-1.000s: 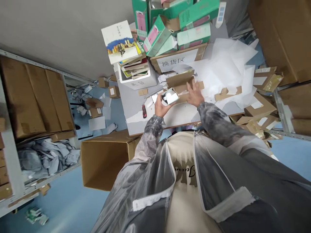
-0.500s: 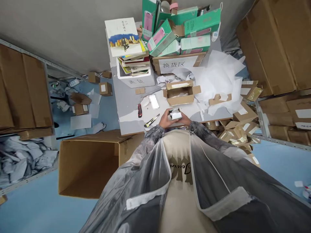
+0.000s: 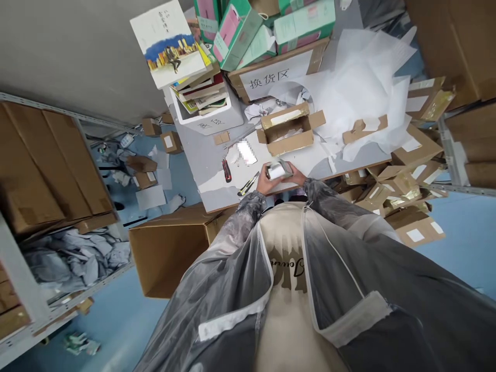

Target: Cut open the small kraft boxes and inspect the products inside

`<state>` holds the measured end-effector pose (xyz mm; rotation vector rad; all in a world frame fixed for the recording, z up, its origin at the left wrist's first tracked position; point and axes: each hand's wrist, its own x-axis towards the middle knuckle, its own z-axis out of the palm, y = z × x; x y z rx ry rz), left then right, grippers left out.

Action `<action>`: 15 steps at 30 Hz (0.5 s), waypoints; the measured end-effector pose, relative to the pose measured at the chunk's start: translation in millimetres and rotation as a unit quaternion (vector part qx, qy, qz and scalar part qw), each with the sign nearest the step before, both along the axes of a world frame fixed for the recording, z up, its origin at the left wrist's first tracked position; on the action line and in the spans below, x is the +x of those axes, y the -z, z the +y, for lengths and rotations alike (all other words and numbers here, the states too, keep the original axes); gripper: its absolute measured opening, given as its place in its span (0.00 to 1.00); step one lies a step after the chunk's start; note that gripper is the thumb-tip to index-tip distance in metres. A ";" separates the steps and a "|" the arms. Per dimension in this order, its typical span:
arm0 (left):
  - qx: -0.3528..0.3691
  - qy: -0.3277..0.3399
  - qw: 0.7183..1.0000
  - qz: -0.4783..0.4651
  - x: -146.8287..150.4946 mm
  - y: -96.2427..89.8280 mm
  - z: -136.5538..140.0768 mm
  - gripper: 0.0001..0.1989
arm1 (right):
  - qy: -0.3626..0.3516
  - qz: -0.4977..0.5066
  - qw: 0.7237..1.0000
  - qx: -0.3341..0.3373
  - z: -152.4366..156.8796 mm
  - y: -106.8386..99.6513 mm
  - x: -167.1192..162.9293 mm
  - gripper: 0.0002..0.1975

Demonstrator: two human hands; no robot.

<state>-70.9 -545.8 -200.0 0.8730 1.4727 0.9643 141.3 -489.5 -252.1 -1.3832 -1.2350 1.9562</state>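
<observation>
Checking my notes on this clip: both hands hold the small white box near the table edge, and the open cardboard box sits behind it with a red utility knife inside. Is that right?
Not quite. The head view shows the red utility knife lying on the table, left of the open cardboard box, not inside. Both hands, left and right, do hold the small white box.

Showing plain brown on the open cardboard box [image 3: 290, 129], mint green and pink on the stacked cartons [image 3: 304, 23], blue skyline on the white book cover [image 3: 168, 44].

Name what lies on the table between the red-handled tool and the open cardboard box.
In the head view, a small white blurred item lies on the grey table between the red-handled tool and the open cardboard box.
</observation>
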 end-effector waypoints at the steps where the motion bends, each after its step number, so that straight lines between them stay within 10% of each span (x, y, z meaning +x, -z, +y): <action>1: -0.018 -0.046 0.998 -0.034 -3.3 0.2 -2.0 0.50 | 0.010 0.013 1.000 -0.005 -1.5 -3.2 2.8 0.58; 9: -0.120 -0.035 0.975 -0.183 -16.7 -9.4 -12.3 0.41 | 0.019 -0.078 0.986 0.148 4.8 -78.2 34.0 0.57; 15: -0.111 0.039 0.979 -0.164 21.5 -4.5 -2.2 0.50 | -0.155 -0.239 0.883 0.373 15.7 -162.0 28.4 0.49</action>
